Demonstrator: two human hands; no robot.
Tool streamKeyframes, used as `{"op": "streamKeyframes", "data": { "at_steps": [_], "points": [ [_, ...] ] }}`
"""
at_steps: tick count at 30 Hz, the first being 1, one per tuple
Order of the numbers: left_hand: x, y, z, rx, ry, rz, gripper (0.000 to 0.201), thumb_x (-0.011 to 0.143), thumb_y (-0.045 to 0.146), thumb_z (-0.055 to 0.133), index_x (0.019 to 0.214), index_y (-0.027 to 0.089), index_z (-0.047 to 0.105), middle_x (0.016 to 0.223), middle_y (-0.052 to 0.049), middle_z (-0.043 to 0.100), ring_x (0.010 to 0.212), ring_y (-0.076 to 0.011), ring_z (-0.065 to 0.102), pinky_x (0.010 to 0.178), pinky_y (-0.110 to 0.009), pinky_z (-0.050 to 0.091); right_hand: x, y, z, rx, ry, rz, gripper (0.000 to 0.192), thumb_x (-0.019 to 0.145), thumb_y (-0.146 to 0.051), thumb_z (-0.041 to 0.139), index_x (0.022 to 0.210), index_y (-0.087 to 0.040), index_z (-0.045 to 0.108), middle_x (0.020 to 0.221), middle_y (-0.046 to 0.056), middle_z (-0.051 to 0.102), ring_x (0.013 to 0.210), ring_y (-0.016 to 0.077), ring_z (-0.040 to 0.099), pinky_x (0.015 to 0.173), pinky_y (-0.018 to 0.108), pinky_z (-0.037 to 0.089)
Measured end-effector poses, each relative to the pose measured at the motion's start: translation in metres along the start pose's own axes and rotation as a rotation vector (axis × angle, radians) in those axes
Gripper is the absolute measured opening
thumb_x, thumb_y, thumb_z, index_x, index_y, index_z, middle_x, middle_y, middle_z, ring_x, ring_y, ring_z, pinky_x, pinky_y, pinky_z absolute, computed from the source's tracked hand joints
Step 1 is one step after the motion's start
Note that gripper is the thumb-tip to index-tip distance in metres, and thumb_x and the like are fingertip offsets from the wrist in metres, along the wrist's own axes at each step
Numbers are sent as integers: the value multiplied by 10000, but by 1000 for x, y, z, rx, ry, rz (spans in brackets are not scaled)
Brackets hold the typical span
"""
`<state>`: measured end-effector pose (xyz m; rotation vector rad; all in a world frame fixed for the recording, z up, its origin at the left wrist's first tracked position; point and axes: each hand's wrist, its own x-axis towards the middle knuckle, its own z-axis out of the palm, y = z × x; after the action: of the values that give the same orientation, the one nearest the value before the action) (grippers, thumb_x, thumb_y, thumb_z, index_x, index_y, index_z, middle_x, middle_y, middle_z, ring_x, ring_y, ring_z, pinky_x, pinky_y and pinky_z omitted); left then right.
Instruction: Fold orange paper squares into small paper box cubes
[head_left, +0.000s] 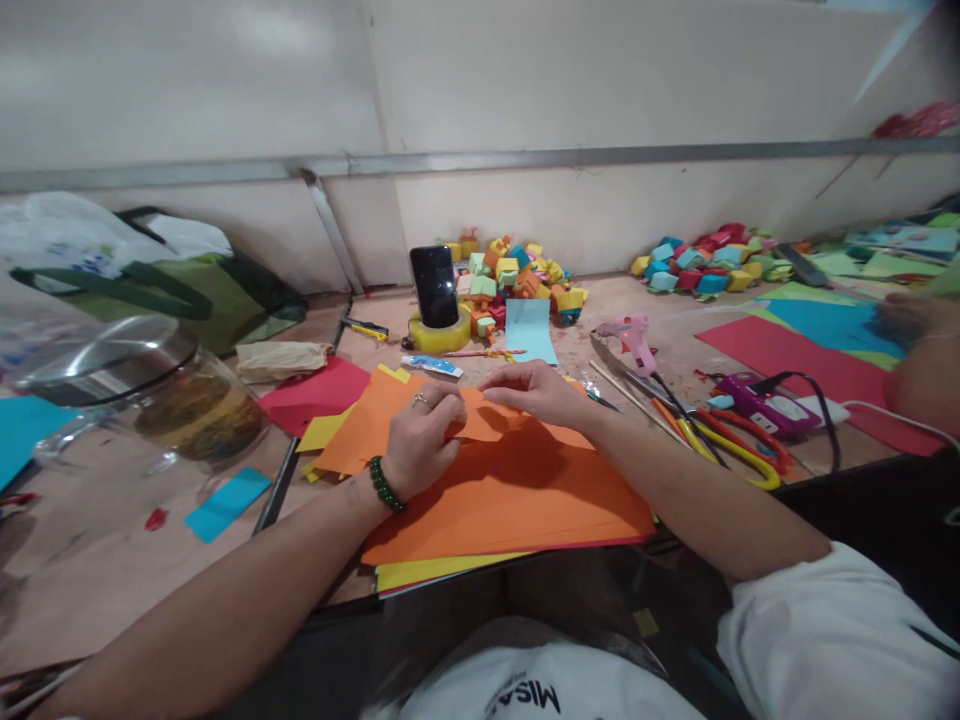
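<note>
My left hand (424, 440), with a ring and a dark green bead bracelet (385, 486), is closed on the left end of a small piece of orange paper (484, 418). At its other end, the thumb and fingers of my right hand (541, 392) pinch the upper edge. Both hands rest over a stack of large orange paper sheets (510, 505), with yellow sheets (450, 572) showing beneath. More orange paper (356, 432) lies to the left of my left hand. A light blue paper slip (529, 328) and a small glue-like tube (432, 366) lie just beyond my hands.
A phone (434, 287) stands in a yellow tape roll (441, 335). Behind are piles of folded paper blocks (517, 270). At right lie a pink glue gun (637, 340), scissors (739, 450) and a purple power strip (772, 405); another person's hand (926, 330) is beyond. A glass teapot (199, 405) stands left.
</note>
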<state>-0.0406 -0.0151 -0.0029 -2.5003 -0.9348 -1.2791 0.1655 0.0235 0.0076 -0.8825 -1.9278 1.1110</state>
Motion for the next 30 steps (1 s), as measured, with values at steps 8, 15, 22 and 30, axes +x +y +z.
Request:
{"op": "streamKeyframes", "data": {
  "at_steps": [8,15,22,30],
  "points": [
    [-1,-6,-7,-24,104,32,230,630,30,503,733,227,442,897,-43,600,825,-194,561,725,-298,482,-10,-12,-11,-293,-86,-215,656,630,-415,826,1214,-202,617,1235,92,644,1136,248,602,1007,406,469],
    [0,-10,-5,-111,123,-72,278,588,8,489,743,231,432,881,-32,614,831,-182,583,713,-285,495,-12,-17,-12,-369,-74,-355,451,745,-261,705,1188,-199,649,1194,72,684,1093,222,640,995,363,491],
    [-1,-6,-1,-185,84,-152,299,554,-9,465,734,227,432,879,-32,616,840,-177,598,722,-285,499,-13,-14,-5,-303,125,-213,211,774,-220,570,899,-206,741,908,47,749,831,195,692,779,318,557],
    [-3,-5,1,-79,23,-195,270,558,3,465,711,224,439,927,-40,630,883,-191,616,707,-274,503,-13,-23,-5,-186,24,-136,246,775,-258,560,941,-192,729,959,51,729,885,198,658,786,306,514]
  ]
}}
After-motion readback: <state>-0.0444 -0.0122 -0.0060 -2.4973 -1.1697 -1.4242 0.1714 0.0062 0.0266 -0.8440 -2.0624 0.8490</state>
